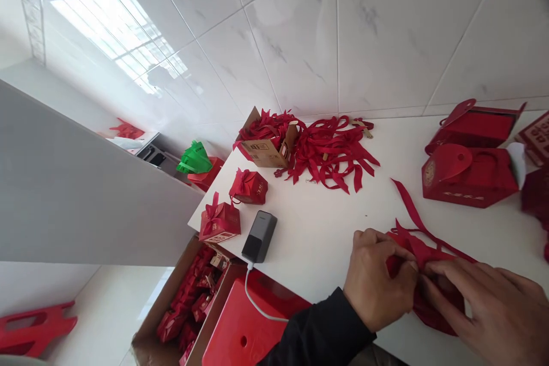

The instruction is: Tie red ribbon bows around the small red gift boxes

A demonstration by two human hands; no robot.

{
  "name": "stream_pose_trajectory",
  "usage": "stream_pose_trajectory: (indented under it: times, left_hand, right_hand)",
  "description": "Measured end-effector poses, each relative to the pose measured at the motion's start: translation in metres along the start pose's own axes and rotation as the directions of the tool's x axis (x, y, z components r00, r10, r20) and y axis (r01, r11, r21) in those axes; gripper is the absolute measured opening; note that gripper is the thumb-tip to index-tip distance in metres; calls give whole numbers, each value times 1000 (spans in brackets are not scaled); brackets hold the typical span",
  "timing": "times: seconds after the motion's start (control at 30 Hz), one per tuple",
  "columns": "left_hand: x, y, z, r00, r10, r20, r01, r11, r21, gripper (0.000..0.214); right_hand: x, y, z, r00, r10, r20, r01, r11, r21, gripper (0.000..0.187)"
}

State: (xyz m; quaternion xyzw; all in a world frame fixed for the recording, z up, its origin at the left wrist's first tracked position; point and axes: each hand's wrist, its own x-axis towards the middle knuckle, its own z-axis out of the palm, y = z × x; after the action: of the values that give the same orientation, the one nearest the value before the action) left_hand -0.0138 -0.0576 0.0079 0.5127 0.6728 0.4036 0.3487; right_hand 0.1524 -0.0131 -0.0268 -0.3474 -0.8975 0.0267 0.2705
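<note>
At the right front of the white table, my left hand [381,280] and my right hand [493,300] meet over a small red gift box [437,317]. Fingers of both hands are closed in a pinch on a red ribbon [409,203] at the top of the box. One loose ribbon end stretches away across the table, and the hands cover much of the box. Beyond my right hand stand two red gift boxes, one in front [476,183] and one behind [480,126], without a tied bow.
A heap of red ribbons [330,151] lies beside a ribbon-filled cardboard box [263,151] near the tiled wall. Two bow-tied boxes [249,187] and a grey power bank [259,234] with a white cable are at left. Below are a carton [199,320] of red boxes and a red stool [240,320].
</note>
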Motion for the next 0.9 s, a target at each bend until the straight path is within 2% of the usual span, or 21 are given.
stream_pose_trajectory:
  times: [0.1,0.2,0.23,0.33,0.4,0.5,0.63,0.7,0.8,0.83,0.9]
  left_hand:
    - [-1,-4,-2,995,93,35,-94,995,38,27]
    - [-2,-9,-3,990,136,49,-137,990,33,31]
    - [-1,-11,-2,990,136,48,-137,990,38,30]
    - [3,-16,-1,987,144,66,-148,987,65,26]
    - [4,-18,1,985,158,72,-163,984,71,25]
    - [3,-17,1,981,178,75,-183,981,71,27]
    - [2,-15,1,976,202,86,-209,973,94,28]
    - [2,-15,1,975,208,84,-216,971,101,30]
    - [2,-15,1,973,216,87,-225,968,115,28]
    - [2,-14,1,972,219,87,-228,966,122,26]
    - [3,-13,2,973,218,76,-226,965,131,21]
  right_hand:
    - [3,0,-3,997,83,9,-83,995,61,33]
    - [8,-4,-14,984,172,42,-176,975,136,27]
    - [11,-6,-17,975,212,69,-221,960,170,25]
    - [16,-12,-26,921,297,250,-350,914,203,17]
    - [16,-18,-29,907,317,275,-363,922,135,17]
    - [15,-23,-30,912,297,284,-321,946,40,15]
    - [16,-23,-31,885,317,342,-362,929,78,16]
    - [21,-22,-40,857,359,371,-449,873,191,14]
    - [31,-21,-64,790,448,419,-607,673,423,18]
    - [35,-21,-74,779,467,418,-627,601,496,20]
    - [40,-20,-90,789,484,377,-605,506,615,22]
